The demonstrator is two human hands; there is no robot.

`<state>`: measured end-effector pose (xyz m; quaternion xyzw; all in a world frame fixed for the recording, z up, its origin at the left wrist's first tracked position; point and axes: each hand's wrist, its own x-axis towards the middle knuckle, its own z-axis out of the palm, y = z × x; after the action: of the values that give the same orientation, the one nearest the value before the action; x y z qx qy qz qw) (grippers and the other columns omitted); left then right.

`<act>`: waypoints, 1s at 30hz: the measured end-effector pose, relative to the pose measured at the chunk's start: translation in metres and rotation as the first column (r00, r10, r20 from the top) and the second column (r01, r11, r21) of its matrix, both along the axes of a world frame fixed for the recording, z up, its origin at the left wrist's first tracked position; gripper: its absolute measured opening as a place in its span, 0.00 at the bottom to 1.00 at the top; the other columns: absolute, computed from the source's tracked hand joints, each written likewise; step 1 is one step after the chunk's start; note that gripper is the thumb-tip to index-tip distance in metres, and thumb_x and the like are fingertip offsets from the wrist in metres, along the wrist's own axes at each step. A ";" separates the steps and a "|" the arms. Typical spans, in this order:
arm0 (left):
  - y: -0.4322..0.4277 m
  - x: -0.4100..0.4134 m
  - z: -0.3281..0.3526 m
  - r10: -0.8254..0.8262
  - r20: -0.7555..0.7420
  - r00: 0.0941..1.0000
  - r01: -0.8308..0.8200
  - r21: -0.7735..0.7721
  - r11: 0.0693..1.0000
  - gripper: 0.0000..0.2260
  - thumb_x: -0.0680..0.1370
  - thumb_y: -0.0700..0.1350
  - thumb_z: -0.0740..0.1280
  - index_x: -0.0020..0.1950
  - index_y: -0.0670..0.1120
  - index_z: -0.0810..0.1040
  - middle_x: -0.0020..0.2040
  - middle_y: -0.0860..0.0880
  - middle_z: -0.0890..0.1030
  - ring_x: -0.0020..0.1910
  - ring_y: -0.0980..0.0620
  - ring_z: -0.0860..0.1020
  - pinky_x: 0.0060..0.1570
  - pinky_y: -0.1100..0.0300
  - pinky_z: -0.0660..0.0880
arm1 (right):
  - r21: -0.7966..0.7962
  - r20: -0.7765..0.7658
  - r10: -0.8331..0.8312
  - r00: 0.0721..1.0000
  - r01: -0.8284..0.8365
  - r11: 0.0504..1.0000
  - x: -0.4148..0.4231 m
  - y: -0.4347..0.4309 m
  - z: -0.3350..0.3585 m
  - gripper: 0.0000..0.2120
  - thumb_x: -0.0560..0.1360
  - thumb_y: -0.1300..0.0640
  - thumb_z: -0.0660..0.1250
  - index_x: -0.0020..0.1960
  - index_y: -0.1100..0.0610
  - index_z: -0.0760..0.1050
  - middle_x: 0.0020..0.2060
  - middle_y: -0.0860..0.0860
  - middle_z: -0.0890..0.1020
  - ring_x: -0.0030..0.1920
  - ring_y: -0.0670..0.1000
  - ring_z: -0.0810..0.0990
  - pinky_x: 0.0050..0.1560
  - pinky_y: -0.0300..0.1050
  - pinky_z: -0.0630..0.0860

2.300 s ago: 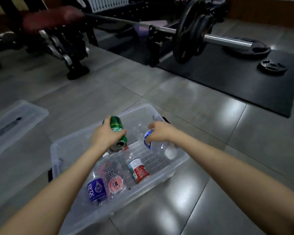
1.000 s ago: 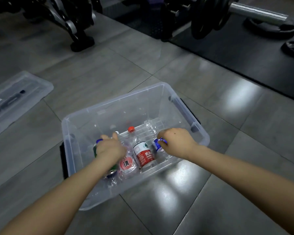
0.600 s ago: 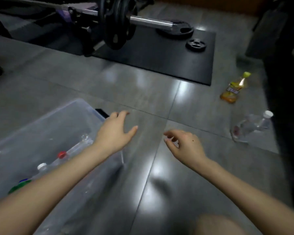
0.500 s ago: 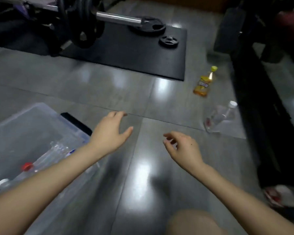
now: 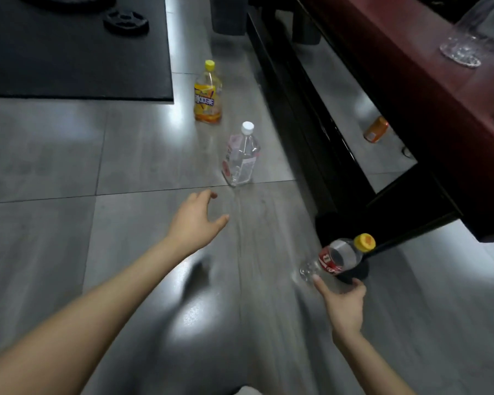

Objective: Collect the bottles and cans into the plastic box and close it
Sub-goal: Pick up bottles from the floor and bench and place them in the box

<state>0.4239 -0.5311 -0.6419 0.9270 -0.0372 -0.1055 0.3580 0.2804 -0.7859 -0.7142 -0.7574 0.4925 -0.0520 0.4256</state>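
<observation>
Three bottles lie or stand on the grey tiled floor. A clear bottle with a white cap (image 5: 241, 155) is a short way beyond my left hand (image 5: 196, 220), which is open with fingers spread and holds nothing. Farther off stands a yellow-capped bottle with an orange label (image 5: 208, 95). An empty bottle with a red label and yellow cap (image 5: 338, 256) lies by the bench foot, just past the fingertips of my right hand (image 5: 344, 305), which is open and apart from it or barely touching. The plastic box is out of view.
A dark red bench on a black frame (image 5: 411, 89) runs along the right, with an orange can (image 5: 376, 129) under it and clear glassware (image 5: 462, 49) on top. A black mat (image 5: 69, 52) with a weight plate (image 5: 126, 21) lies at the top left.
The view has swung right, away from the box, which has left the frame. Both hands let go of the drinks in the box and now reach toward the floor bottles.
</observation>
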 end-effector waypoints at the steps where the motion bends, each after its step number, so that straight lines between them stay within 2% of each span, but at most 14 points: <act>1: -0.005 0.003 -0.007 0.005 -0.014 1.000 -0.005 -0.006 1.000 0.24 0.73 0.50 0.69 0.66 0.44 0.69 0.63 0.41 0.73 0.60 0.42 0.74 0.60 0.53 0.72 | 0.000 0.043 -0.008 0.999 0.008 1.000 0.004 -0.004 -0.004 0.46 0.63 0.46 0.78 0.72 0.57 0.57 0.69 0.57 0.69 0.68 0.60 0.70 0.64 0.57 0.68; 4: -0.015 0.012 -0.024 0.028 -0.038 0.999 -0.028 -0.001 1.000 0.25 0.73 0.50 0.70 0.66 0.44 0.69 0.64 0.41 0.73 0.61 0.42 0.74 0.61 0.52 0.72 | 0.065 0.169 -0.006 0.986 -0.005 0.998 0.019 -0.011 -0.015 0.47 0.61 0.48 0.79 0.72 0.52 0.56 0.68 0.54 0.71 0.66 0.57 0.72 0.66 0.57 0.69; 6: -0.018 0.019 -0.033 0.048 -0.043 0.998 -0.048 0.000 0.999 0.25 0.72 0.50 0.70 0.66 0.44 0.69 0.64 0.41 0.73 0.62 0.42 0.74 0.61 0.52 0.71 | 0.085 0.209 0.006 0.978 -0.025 0.996 0.029 -0.012 -0.018 0.41 0.64 0.51 0.78 0.69 0.51 0.59 0.62 0.51 0.75 0.63 0.56 0.75 0.64 0.55 0.71; 8: -0.019 0.028 -0.039 0.084 -0.045 0.995 -0.085 -0.015 0.996 0.26 0.72 0.50 0.71 0.67 0.43 0.69 0.64 0.40 0.73 0.62 0.42 0.73 0.62 0.52 0.71 | 0.041 0.237 0.033 0.971 -0.044 0.998 0.040 -0.009 -0.017 0.34 0.66 0.51 0.76 0.66 0.51 0.62 0.57 0.48 0.76 0.61 0.56 0.76 0.61 0.54 0.72; 11: -0.023 0.050 -0.048 0.179 -0.034 0.983 -0.181 -0.074 0.981 0.29 0.70 0.51 0.72 0.67 0.42 0.68 0.64 0.40 0.72 0.63 0.42 0.73 0.63 0.52 0.70 | 0.002 0.296 0.122 0.947 -0.129 0.992 0.072 -0.002 -0.015 0.32 0.66 0.49 0.76 0.64 0.49 0.64 0.57 0.48 0.78 0.59 0.55 0.78 0.61 0.57 0.73; 13: -0.027 0.071 -0.054 0.210 -0.021 0.978 -0.211 -0.100 0.972 0.32 0.69 0.52 0.73 0.69 0.43 0.66 0.66 0.40 0.71 0.66 0.42 0.71 0.65 0.52 0.68 | 0.017 0.340 0.176 0.924 -0.194 0.981 0.105 0.004 -0.012 0.31 0.65 0.49 0.76 0.62 0.49 0.66 0.55 0.47 0.79 0.57 0.53 0.78 0.61 0.57 0.74; 17: -0.045 0.120 -0.067 0.214 -0.027 0.976 -0.216 -0.165 0.962 0.41 0.67 0.54 0.75 0.74 0.46 0.59 0.73 0.42 0.65 0.71 0.43 0.65 0.70 0.52 0.63 | 0.075 0.459 0.153 0.875 -0.210 0.975 0.176 0.011 -0.008 0.26 0.65 0.52 0.77 0.57 0.51 0.68 0.50 0.47 0.79 0.52 0.51 0.80 0.60 0.55 0.75; 22: -0.064 0.179 -0.086 0.210 -0.060 0.976 -0.219 -0.271 0.937 0.50 0.63 0.51 0.78 0.76 0.51 0.49 0.77 0.45 0.56 0.75 0.43 0.58 0.73 0.46 0.59 | 0.026 0.447 0.210 0.870 -0.247 0.969 0.231 0.008 -0.017 0.30 0.64 0.49 0.77 0.61 0.49 0.67 0.53 0.47 0.80 0.54 0.50 0.80 0.60 0.54 0.75; 25: -0.072 0.204 -0.094 0.186 -0.079 0.979 -0.200 -0.275 0.940 0.56 0.60 0.51 0.80 0.76 0.53 0.45 0.78 0.46 0.53 0.76 0.44 0.55 0.74 0.45 0.57 | 0.009 0.425 0.243 0.872 -0.272 0.962 0.248 0.003 -0.026 0.28 0.63 0.46 0.76 0.57 0.44 0.66 0.49 0.43 0.79 0.53 0.50 0.80 0.59 0.56 0.76; 27: -0.078 0.213 -0.097 0.161 -0.097 0.982 -0.182 -0.275 0.944 0.57 0.59 0.50 0.80 0.77 0.53 0.45 0.78 0.47 0.54 0.77 0.45 0.54 0.74 0.45 0.57 | 0.009 0.414 0.255 0.874 -0.284 0.959 0.253 0.002 -0.029 0.27 0.63 0.44 0.76 0.56 0.43 0.65 0.48 0.42 0.79 0.52 0.50 0.80 0.58 0.57 0.76; 30: -0.085 0.214 -0.093 0.158 -0.066 0.985 -0.170 -0.241 0.956 0.52 0.61 0.49 0.80 0.76 0.50 0.51 0.76 0.47 0.62 0.74 0.46 0.62 0.72 0.50 0.62 | 0.011 0.411 0.258 0.874 -0.288 0.958 0.255 0.003 -0.029 0.29 0.64 0.46 0.76 0.59 0.46 0.66 0.51 0.45 0.79 0.52 0.50 0.80 0.59 0.56 0.76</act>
<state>0.6378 -0.6158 -0.7346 0.8728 0.0353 -0.0916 0.4782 0.5355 -0.7828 -0.7431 -0.7761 0.2833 -0.1294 0.5484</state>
